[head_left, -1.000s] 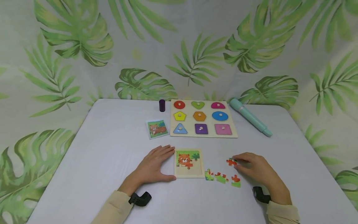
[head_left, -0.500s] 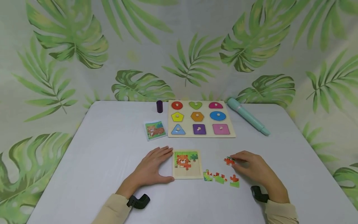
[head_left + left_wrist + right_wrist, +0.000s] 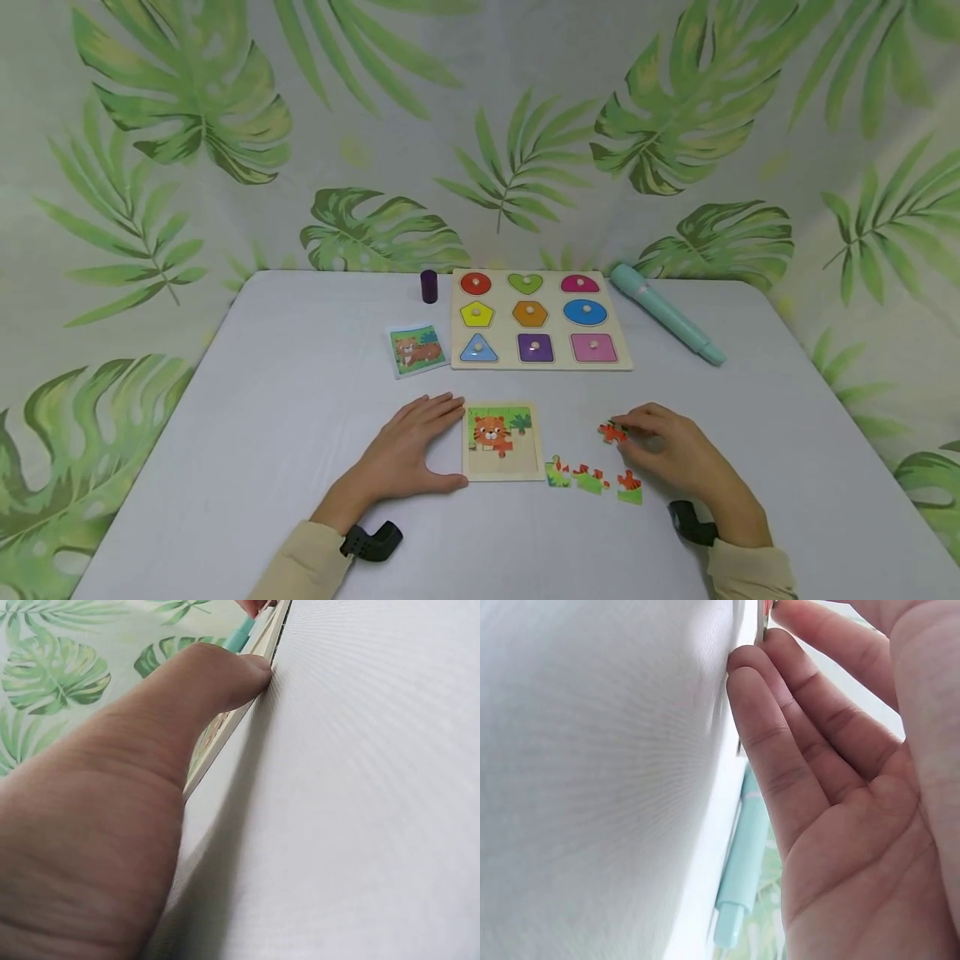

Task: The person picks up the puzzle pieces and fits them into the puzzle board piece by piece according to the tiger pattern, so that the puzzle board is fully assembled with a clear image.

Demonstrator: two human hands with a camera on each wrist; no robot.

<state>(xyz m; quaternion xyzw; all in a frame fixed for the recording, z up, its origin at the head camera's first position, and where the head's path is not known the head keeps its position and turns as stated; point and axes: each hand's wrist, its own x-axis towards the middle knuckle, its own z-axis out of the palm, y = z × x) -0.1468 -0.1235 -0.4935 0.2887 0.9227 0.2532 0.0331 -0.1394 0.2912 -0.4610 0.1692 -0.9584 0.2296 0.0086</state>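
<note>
A square wooden puzzle tray (image 3: 503, 467) lies flat, its upper part filled with tiger-picture pieces and bare wood showing below. My left hand (image 3: 412, 450) rests beside it, fingers straight, with fingertips at its left edge and the thumb at its lower left corner. In the left wrist view the thumb (image 3: 251, 679) touches the tray's rim. Right of the tray, my right hand (image 3: 667, 446) pinches an orange-red jigsaw piece (image 3: 611, 433) between thumb and fingers; only its thin edge shows in the right wrist view. Three loose jigsaw pieces (image 3: 591, 479) with green parts lie nearer me.
A knob puzzle board (image 3: 540, 360) of coloured shapes lies at the back. Left of it are a small tiger picture card (image 3: 417, 350) and a dark purple cylinder (image 3: 429, 287). On its right lies a mint-green wand-shaped object (image 3: 667, 315).
My right hand has shifted slightly left with the jigsaw piece, which is turned a little. My left hand stays by the tray. The head view has shifted slightly.
</note>
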